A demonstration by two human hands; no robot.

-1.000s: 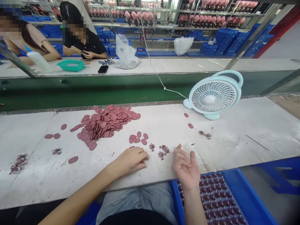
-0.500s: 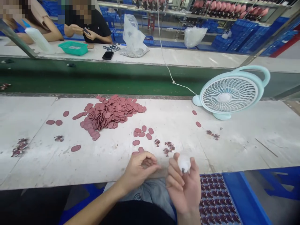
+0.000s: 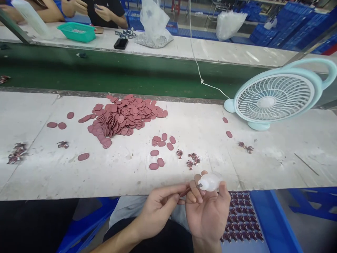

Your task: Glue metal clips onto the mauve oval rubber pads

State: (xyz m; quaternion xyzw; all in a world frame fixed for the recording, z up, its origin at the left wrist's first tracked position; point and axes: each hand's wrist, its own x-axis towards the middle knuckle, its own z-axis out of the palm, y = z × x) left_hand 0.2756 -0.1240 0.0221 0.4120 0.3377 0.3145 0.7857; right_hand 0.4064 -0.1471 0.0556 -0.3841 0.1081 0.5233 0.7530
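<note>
A long white worktable [image 3: 263,154] carries a heap of flat pink oval discs [image 3: 123,117]. At its near edge, the right hand [image 3: 207,207] curls around a small translucent squeeze bottle [image 3: 210,181], while the left hand [image 3: 158,207] pinches one pink oval disc [image 3: 185,192] against the bottle's nozzle.

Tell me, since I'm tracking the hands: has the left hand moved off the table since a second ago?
Yes. The left hand has drawn back past the table edge, toward the right hand.

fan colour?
Pale mint-blue fan with white grille, clearest in the head view.
</note>
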